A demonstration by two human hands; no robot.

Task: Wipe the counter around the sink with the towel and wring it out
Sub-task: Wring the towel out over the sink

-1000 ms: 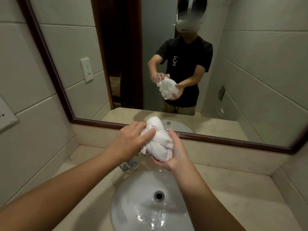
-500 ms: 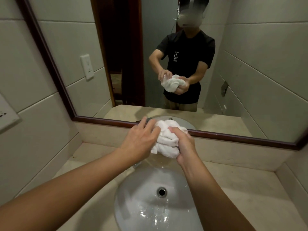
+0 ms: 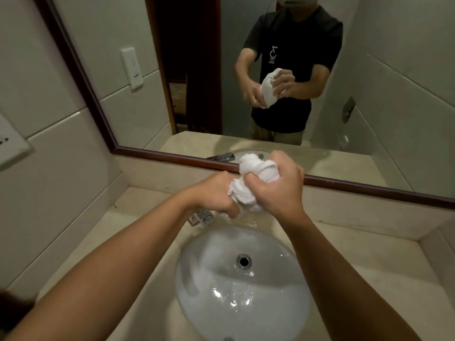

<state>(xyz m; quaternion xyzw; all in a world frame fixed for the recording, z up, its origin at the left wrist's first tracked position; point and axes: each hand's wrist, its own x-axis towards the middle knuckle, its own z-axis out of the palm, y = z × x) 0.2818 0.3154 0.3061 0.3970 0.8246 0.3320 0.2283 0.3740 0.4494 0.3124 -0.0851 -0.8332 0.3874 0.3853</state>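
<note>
At the far left a pale wall plate (image 3: pixel 11 146) sits on the tiled wall, cut off by the frame edge, and beside it runs the dark wooden frame of the mirror (image 3: pixel 157 155); a white switch plate (image 3: pixel 131 68) shows as a reflection in the glass. Lower down, the beige stone counter (image 3: pixel 369 262) spreads around the white oval sink (image 3: pixel 209 279), whose basin holds drops of water and a round metal drain (image 3: pixel 243 261) near its far side. A chrome faucet (image 3: pixel 203 216) pokes out just under the left wrist. Above the far rim of the sink, the left hand (image 3: pixel 213 194) has its fingers curled tight round the lower end of the white towel (image 3: pixel 248 185), which is bunched into a thick, twisted wad. The right hand (image 3: pixel 278 187) clenches the upper end of the same towel, knuckles toward the camera, so the cloth stands between the two fists with a lump poking out above the right one. In the mirror, a person in a black T-shirt (image 3: pixel 293 57) shows with the same two-handed grip.
</note>
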